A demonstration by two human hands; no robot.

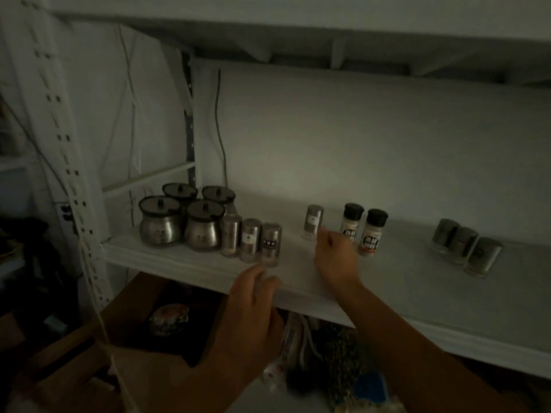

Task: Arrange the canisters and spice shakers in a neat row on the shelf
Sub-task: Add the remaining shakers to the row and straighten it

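Dim view of a white shelf (298, 281). Nearest, the left hand (253, 308) rests at the shelf's front edge, fingers loosely curled, holding nothing. The right hand (337, 257) reaches over the shelf, open and empty, just beside a lone metal shaker (313, 222). Two black-capped spice bottles (360, 228) stand to its right. At left, three metal shakers (250, 239) line up beside four lidded steel canisters (182, 219). Three more shakers (465, 248) sit far right.
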